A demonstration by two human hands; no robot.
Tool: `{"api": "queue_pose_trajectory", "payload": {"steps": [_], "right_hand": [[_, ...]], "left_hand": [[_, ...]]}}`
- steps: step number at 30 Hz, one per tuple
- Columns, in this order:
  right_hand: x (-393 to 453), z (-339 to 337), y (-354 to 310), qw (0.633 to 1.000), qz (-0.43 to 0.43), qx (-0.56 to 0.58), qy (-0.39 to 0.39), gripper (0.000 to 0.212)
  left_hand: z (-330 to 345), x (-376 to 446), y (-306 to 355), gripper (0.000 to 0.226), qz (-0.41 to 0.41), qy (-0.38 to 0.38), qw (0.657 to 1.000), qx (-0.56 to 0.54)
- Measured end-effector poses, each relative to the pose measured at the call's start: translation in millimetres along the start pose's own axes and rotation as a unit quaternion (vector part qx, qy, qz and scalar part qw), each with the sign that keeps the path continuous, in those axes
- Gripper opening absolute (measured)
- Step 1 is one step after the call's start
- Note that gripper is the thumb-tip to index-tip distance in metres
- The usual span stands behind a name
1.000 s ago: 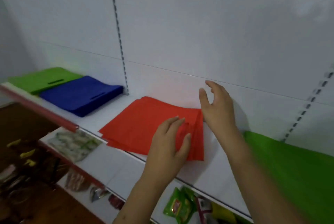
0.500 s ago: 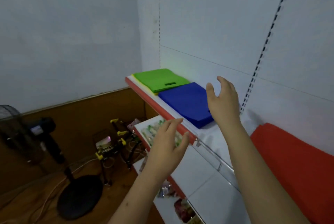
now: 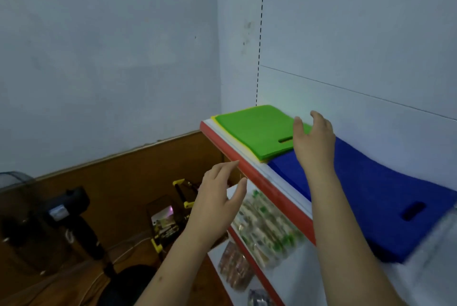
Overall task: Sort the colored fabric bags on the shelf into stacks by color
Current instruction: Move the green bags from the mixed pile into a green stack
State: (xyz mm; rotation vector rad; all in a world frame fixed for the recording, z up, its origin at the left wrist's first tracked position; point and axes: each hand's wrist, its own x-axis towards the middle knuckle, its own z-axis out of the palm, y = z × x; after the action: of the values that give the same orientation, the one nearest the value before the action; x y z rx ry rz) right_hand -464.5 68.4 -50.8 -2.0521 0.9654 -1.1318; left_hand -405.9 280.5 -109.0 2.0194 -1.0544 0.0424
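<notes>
the person's right hand (image 3: 312, 142) hovers over the near corner of the flat green fabric bag with a slot handle (image 3: 257, 131), fingers spread and holding nothing, likely lining up to take that top bag. the left hand (image 3: 217, 203) hangs in front of the red-edged white shelf (image 3: 262, 179), below its lip, loosely spread and empty too, probably ready to steady or catch an edge. the green bag lies at the far left end of the shelf on a thin yellow layer (image 3: 214, 118) (possibly a yellow bag underneath, though only its edge shows), so that pile looks mixed and would need splitting by colour. just beside it, towards the right, sits the stack of dark blue fabric bags (image 3: 385, 192), its slot handle facing the front. packaged snacks (image 3: 267, 226) lie on the lower shelf, blurred.
</notes>
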Motion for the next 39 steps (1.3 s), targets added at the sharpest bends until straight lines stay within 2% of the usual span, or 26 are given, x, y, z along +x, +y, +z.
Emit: {"api": "queue_pose_trajectory", "payload": {"steps": [5,10,16,20,23,26,29,31,34,37,39], "right_hand": [[58.9,72.9,7.3,0.997,0.074,-0.026,-0.006,0.059],[94.4,117.0,27.5,0.987,0.121,-0.105,-0.008,0.062],[105.6,129.8,63.8,0.949,0.199,-0.244,0.008,0.055],[97.5,142.4,73.9,0.913,0.256,-0.316,0.000,0.074],[92.7,149.8,72.3,0.897,0.263,-0.354,0.000,0.073],[95.9,147.2,68.3,0.890,0.254,-0.379,0.008,0.064],[93.6,151.1,57.8,0.905,0.203,-0.372,0.044,0.038],[92.3,158.4,53.2,0.905,0.169,-0.385,0.067,0.028],[89.2,154.8,44.2,0.913,0.213,-0.335,0.088,0.026],[80.8,138.1,19.7,0.942,0.199,-0.232,0.140,0.024],[67.3,125.0,-0.6,0.951,0.193,-0.136,0.201,0.026]], "left_hand": [[-12.0,95.6,-53.0,0.052,0.014,-0.036,0.999,0.033],[-2.8,168.7,-96.0,0.049,0.015,-0.052,0.998,0.012],[25.8,254.5,-132.0,0.046,0.040,-0.081,0.996,-0.007],[52.1,308.4,-159.4,0.054,0.087,-0.082,0.991,0.055],[68.2,329.3,-183.9,0.063,0.084,-0.120,0.984,0.098],[73.6,335.2,-199.2,0.058,0.113,-0.109,0.984,0.089],[75.0,333.3,-200.3,0.038,0.148,-0.097,0.983,0.047],[76.1,333.1,-197.6,0.028,0.159,-0.096,0.982,0.039],[71.0,336.3,-195.3,0.022,0.170,-0.114,0.979,0.021],[49.6,338.0,-181.7,0.027,0.164,-0.143,0.969,-0.117],[35.1,336.3,-170.3,0.032,0.137,-0.165,0.945,-0.247]]}}
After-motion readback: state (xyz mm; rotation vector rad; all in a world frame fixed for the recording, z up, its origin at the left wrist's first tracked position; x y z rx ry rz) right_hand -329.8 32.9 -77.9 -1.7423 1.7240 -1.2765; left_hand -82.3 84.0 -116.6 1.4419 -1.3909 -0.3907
